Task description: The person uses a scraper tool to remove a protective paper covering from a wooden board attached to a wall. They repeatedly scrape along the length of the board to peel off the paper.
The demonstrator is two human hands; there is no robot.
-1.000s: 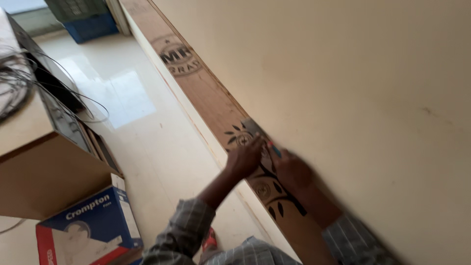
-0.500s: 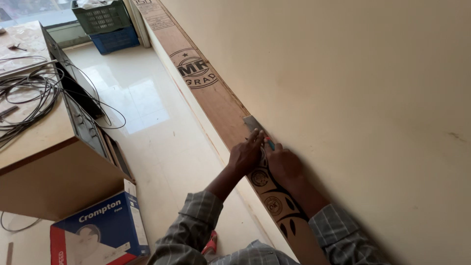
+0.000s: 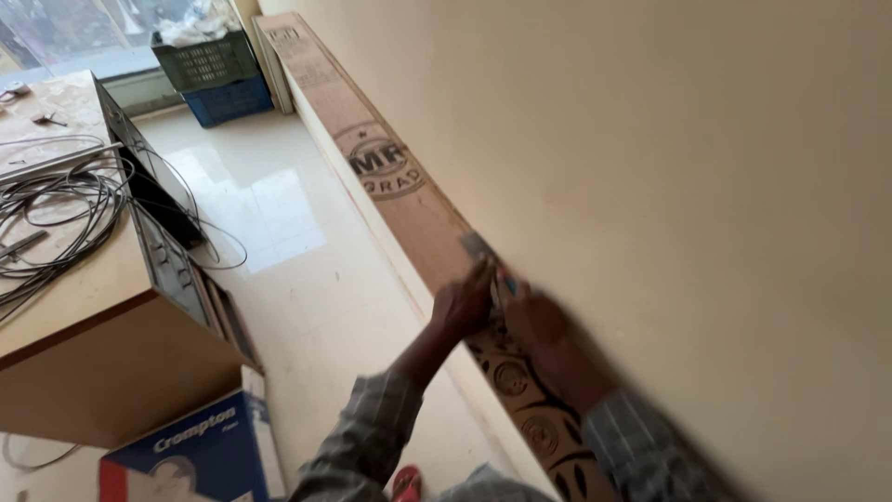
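Observation:
A long brown plywood board (image 3: 390, 177) with dark printed marks leans along the cream wall (image 3: 669, 186). Both my hands press on its face near the middle. My left hand (image 3: 465, 305) has its fingers curled, and a small grey flat piece (image 3: 475, 244) juts out just beyond them against the board. My right hand (image 3: 537, 321) lies close beside it, nearer the wall, gripping a thin tool with a teal and red bit (image 3: 506, 280) showing between the two hands. What the tool's tip touches is hidden.
A wooden table (image 3: 84, 307) at the left carries coiled grey cables (image 3: 56, 200) and a leaning metal panel (image 3: 139, 181). A blue carton (image 3: 200, 446) stands under it. Stacked green and blue crates (image 3: 214, 79) sit at the far end of the glossy white floor (image 3: 279, 242).
Both hands have slid along the board toward its far end, staying together. The grey piece now shows beyond the left fingers. The view has tilted up, showing more table and crates.

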